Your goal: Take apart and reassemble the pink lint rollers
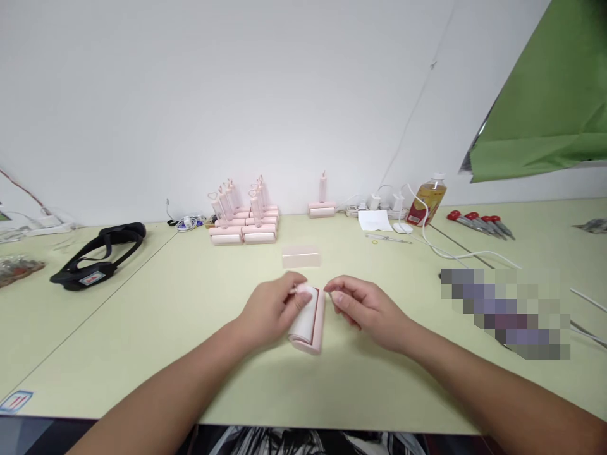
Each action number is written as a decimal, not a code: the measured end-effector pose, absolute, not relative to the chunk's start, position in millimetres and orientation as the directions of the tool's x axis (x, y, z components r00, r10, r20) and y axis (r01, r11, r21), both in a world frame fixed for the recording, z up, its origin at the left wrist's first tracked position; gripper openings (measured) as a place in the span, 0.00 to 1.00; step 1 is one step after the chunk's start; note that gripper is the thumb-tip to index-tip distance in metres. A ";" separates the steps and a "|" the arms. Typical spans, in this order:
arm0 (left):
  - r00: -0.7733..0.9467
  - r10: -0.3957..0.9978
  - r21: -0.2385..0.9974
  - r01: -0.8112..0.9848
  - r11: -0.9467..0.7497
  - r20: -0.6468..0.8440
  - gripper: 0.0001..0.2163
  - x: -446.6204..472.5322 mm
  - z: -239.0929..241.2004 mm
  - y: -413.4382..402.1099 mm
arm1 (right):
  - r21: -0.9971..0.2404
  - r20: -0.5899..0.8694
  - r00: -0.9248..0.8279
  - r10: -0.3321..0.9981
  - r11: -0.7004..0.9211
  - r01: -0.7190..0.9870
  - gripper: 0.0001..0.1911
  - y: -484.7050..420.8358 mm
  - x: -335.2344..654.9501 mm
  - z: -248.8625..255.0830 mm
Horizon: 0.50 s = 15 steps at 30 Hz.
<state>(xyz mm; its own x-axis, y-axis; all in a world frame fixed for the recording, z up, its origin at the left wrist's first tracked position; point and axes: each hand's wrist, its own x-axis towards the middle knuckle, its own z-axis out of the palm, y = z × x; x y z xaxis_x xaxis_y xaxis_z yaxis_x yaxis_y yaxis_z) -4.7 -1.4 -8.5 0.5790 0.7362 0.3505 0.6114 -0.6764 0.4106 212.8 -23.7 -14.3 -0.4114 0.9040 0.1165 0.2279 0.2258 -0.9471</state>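
Note:
My left hand (pixel 275 308) is closed around the upper end of a lint roller (pixel 306 322), a white paper roll in a pale pink holder, tilted just above or on the table. My right hand (pixel 367 309) is just right of the roller's upper end, thumb and fingers pinched together. Something thin and small seems to be between those fingertips, but I cannot make out what. Beyond the hands lies a pale pink, partly clear cover (pixel 301 259).
Several pink lint rollers (pixel 244 234) with upright handles stand at the back, and another roller (pixel 322 212) stands apart. To the right are a drink bottle (pixel 425 201), tweezers (pixel 389 238), white cables and red-handled tools (pixel 478 222). A black head strap (pixel 102 253) lies left.

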 end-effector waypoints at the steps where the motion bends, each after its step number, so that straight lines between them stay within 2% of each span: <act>1: 0.512 0.772 0.471 0.611 -0.636 0.377 0.11 -7.8 -8.1 3.7 | -0.936 0.129 -0.372 0.919 0.237 0.260 0.18 -18.7 216.0 -15.4; 3: 0.400 0.822 0.576 0.586 -0.570 0.406 0.12 -13.8 -7.5 13.2 | -0.904 0.145 -0.300 0.943 0.250 0.347 0.18 -9.4 221.6 -18.0; 6: 0.348 0.858 0.660 0.549 -0.512 0.377 0.12 -18.1 -8.5 21.0 | -0.860 0.144 -0.255 0.956 0.248 0.446 0.16 -2.0 224.6 -22.4; 12: 0.432 0.846 0.694 0.505 -0.513 0.311 0.13 -10.2 -13.1 13.2 | -0.841 0.163 -0.267 0.950 0.275 0.465 0.17 -7.5 221.3 -24.0; 15: 0.420 0.857 0.697 0.518 -0.496 0.298 0.13 -10.4 -13.7 13.7 | -0.838 0.152 -0.232 0.961 0.250 0.484 0.15 -4.6 224.4 -23.7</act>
<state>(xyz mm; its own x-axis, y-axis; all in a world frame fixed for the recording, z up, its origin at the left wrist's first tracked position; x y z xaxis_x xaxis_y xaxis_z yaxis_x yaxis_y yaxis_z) -10.4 13.7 -13.7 0.4196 0.8573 0.2983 0.5182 -0.4960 0.6967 224.4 -4.6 -23.7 -0.2323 0.9607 0.1522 0.4842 0.2500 -0.8385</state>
